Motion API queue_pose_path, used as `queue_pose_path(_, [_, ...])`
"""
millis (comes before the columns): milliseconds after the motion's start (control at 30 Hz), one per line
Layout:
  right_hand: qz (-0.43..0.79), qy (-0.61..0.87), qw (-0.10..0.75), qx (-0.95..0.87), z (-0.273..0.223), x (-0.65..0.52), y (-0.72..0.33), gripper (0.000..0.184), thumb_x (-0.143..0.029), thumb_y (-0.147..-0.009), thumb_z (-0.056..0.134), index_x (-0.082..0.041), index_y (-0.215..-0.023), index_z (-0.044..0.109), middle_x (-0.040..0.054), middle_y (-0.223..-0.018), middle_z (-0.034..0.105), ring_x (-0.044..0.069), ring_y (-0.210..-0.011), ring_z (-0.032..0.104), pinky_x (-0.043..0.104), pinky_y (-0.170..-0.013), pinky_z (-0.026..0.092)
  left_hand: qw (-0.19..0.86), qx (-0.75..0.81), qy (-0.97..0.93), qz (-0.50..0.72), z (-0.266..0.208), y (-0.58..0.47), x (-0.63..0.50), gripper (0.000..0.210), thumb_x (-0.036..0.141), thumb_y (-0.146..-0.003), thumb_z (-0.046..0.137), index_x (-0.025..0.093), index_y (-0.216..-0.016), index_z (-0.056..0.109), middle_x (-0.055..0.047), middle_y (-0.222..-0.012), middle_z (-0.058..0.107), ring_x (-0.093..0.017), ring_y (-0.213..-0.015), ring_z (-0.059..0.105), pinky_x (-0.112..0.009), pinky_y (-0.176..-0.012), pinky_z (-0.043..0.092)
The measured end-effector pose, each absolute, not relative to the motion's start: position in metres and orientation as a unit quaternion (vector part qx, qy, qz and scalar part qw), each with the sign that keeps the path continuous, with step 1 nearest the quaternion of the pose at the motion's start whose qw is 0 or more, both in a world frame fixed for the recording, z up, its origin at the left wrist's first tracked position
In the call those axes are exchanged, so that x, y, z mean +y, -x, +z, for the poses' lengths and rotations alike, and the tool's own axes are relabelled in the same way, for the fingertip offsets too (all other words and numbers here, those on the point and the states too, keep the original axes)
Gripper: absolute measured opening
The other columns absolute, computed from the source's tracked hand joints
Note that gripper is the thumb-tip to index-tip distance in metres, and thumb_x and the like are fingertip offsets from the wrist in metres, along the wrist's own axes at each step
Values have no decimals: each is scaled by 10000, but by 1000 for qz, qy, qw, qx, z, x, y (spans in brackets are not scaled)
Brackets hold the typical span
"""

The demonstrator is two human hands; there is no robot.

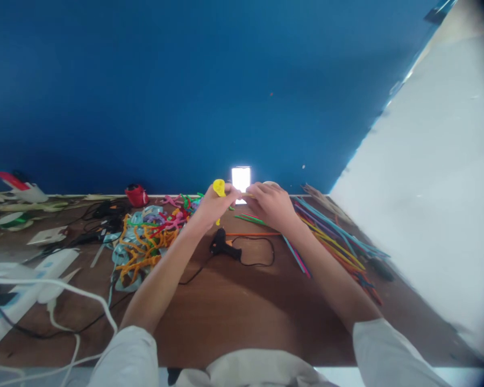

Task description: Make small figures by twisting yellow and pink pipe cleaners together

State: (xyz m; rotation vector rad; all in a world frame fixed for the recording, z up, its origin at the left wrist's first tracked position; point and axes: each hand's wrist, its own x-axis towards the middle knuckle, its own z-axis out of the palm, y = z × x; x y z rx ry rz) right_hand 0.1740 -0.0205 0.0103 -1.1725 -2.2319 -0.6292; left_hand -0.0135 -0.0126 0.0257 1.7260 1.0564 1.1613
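I had the yellow piece [219,187] near the centre of the frame, poking out above and below the left hand [222,201], whose fingers were closed around it. The right hand [272,204] was curled nearly closed just beside it; I couldn't tell what it gripped. Below centre lay a black glue gun [225,246], left of centre tangled coloured pieces [149,252], right of centre coloured stems [334,244].
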Motion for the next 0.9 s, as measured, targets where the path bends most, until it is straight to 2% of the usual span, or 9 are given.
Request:
queue_pose_path(133, [-187,454,248,-835,7,-18,-174,392,-399,-1046,355,-187,-899,649,53,-789,688,154,-599,497,318,-559,164,402,408,-685,450,27,17,-13,266,386,-811,642,171,-657,613,28,-565,476,-78,-511,365,-244,-481,232])
queue_pose_path(267, [-135,429,304,-840,6,-11,-188,434,-496,-1025,405,-202,-801,633,19,-708,651,132,-598,485,279,-569,204,407,391,-685,460,31,23,-13,258,382,-812,658,173,-667,615,34,-567,445,-70,-499,339,-245,-477,217])
queue_pose_path(367, [-159,428,315,-832,7,-7,-196,478,-523,-1021,400,-199,-737,608,16,-665,622,128,-570,449,282,-581,208,400,392,-691,457,31,23,-13,264,386,-826,646,173,-672,620,31,-571,454,-66,-490,323,-247,-472,209])
queue_pose_path(600, [-188,442,273,-834,12,-5,-202,526,-529,-1037,325,-198,-734,599,38,-701,638,143,-584,459,300,-582,191,384,397,-699,455,32,24,-11,251,369,-812,639,173,-657,621,26,-574,457,-74,-507,344,-243,-471,226])
queue_pose_path(900, [-199,467,233,-830,15,-6,-214,476,-468,-1054,309,-199,-827,630,45,-732,674,142,-573,460,308,-558,144,382,405,-682,474,37,32,-11,243,345,-808,650,174,-642,606,26,-561,468,-70,-497,329,-248,-457,202])
